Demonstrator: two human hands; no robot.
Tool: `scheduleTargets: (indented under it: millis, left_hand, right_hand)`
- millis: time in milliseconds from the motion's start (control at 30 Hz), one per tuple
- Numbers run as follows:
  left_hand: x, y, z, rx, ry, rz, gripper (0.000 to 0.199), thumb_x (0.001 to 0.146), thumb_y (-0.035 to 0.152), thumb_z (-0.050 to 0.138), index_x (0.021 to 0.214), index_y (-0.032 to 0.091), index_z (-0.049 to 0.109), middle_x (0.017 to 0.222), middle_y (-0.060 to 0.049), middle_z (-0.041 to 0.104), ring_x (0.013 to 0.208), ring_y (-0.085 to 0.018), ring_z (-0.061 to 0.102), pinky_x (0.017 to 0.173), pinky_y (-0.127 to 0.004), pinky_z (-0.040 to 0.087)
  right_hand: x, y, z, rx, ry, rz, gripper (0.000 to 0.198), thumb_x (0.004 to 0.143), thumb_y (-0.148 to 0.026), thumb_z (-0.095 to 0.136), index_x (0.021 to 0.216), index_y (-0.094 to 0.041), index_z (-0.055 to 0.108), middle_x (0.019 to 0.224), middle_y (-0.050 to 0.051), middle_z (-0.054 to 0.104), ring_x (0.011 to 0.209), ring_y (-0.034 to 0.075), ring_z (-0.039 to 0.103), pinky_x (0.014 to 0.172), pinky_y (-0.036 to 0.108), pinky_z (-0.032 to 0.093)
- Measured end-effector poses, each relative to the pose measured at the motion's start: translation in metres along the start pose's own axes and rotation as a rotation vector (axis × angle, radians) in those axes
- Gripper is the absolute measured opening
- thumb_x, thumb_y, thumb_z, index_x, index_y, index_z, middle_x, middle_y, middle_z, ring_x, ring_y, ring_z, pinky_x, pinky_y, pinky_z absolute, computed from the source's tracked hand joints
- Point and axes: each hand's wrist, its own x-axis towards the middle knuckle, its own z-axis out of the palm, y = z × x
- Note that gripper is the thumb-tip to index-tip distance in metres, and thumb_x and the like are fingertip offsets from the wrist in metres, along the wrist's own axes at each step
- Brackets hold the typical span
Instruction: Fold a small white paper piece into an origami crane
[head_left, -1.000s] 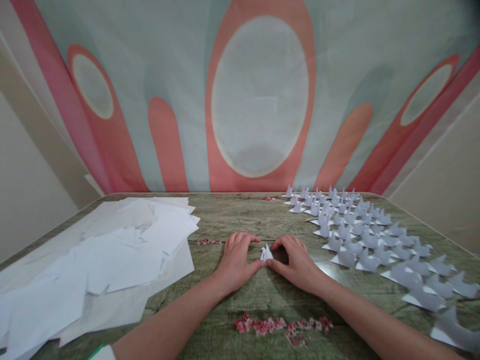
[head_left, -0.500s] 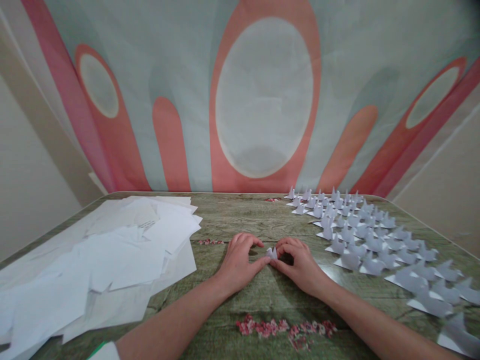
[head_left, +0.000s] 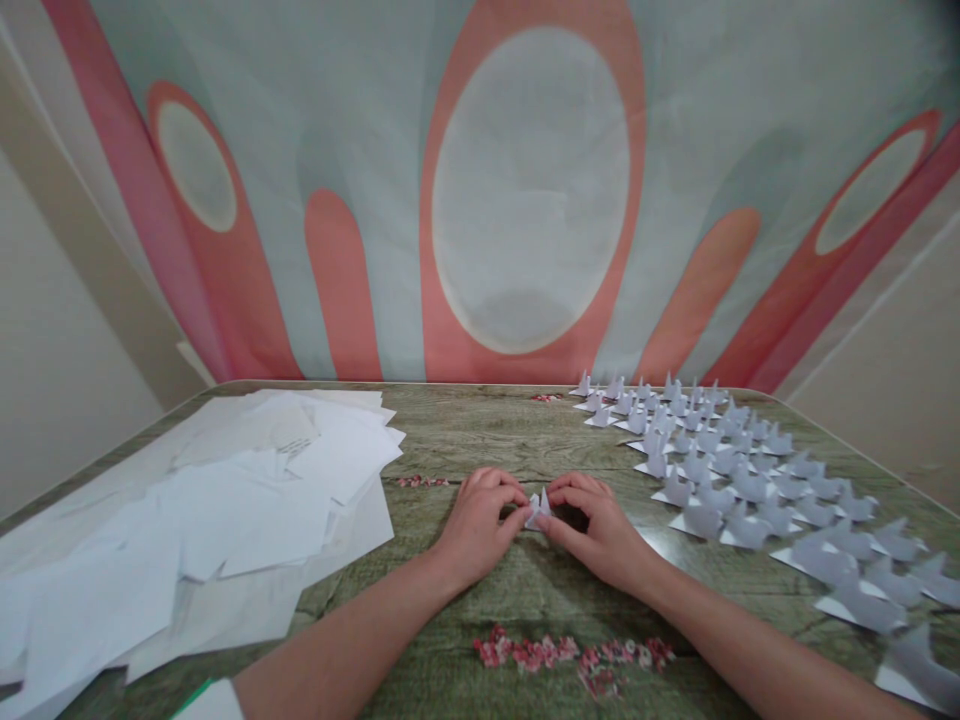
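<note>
A small white folded paper crane [head_left: 538, 512] is held between both hands just over the middle of the table. My left hand [head_left: 484, 520] pinches its left side between thumb and fingers. From the other side, my right hand [head_left: 596, 520] grips it with thumb and bent forefinger. Two pointed tips of the crane stick up between the fingertips; its lower part is partly hidden by them. Many similar white paper cranes [head_left: 697, 520] stand in rows to the right of my right hand.
A wide, untidy pile of white paper sheets [head_left: 255, 520] covers the table's left side. The wood-patterned table [head_left: 450, 430] carries printed pink flowers [head_left: 525, 652]. Behind its far edge hangs a patterned backdrop [head_left: 390, 120] in red and grey-green.
My left thumb has drawn back slightly to the left, and more of the crane shows between my hands. The rows of cranes and the sheets stay as they were.
</note>
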Motion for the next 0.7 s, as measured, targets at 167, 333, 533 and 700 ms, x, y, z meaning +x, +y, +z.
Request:
scheduleTargets:
  millis: [167, 333, 533, 700]
  left_hand:
    - [0.0002, 0.0001, 0.0010, -0.015, 0.024, 0.030, 0.008, 0.078, 0.024, 0.055, 0.077, 0.020, 0.062, 0.090, -0.003, 0.057, 0.093, -0.018, 0.048, 0.084, -0.033, 0.036]
    - [-0.0010, 0.0031, 0.0010, 0.016, 0.030, 0.078, 0.004, 0.076, 0.019, 0.057, 0.078, 0.020, 0.061, 0.092, -0.003, 0.056, 0.095, -0.018, 0.046, 0.085, -0.033, 0.035]
    - [-0.0012, 0.0015, 0.0029, 0.027, 0.013, 0.098, 0.005, 0.071, 0.018, 0.062, 0.075, 0.020, 0.061, 0.092, -0.003, 0.056, 0.096, -0.019, 0.046, 0.086, -0.034, 0.035]
    - [-0.0007, -0.0005, 0.0048, 0.025, 0.014, 0.085, 0.004, 0.071, 0.016, 0.062, 0.072, 0.019, 0.060, 0.091, -0.003, 0.057, 0.096, -0.019, 0.046, 0.085, -0.033, 0.035]
  right_hand:
    - [0.0015, 0.0024, -0.0001, 0.061, -0.021, 0.014, 0.022, 0.083, -0.033, 0.048, 0.073, -0.021, 0.063, 0.086, 0.004, 0.059, 0.086, 0.018, 0.053, 0.081, 0.034, 0.035]
    - [0.0010, 0.0025, 0.0014, 0.020, -0.015, -0.004, 0.013, 0.078, -0.032, 0.056, 0.074, -0.023, 0.064, 0.086, 0.002, 0.059, 0.087, 0.018, 0.052, 0.083, 0.036, 0.033]
    - [-0.0009, 0.0002, 0.0031, -0.023, -0.021, -0.038, 0.010, 0.076, -0.033, 0.060, 0.075, -0.024, 0.064, 0.086, 0.002, 0.060, 0.087, 0.018, 0.052, 0.084, 0.037, 0.031]
    - [0.0002, 0.0031, 0.0057, -0.049, -0.026, -0.034, 0.006, 0.076, -0.027, 0.060, 0.072, -0.022, 0.062, 0.087, 0.001, 0.059, 0.087, 0.017, 0.051, 0.082, 0.036, 0.031]
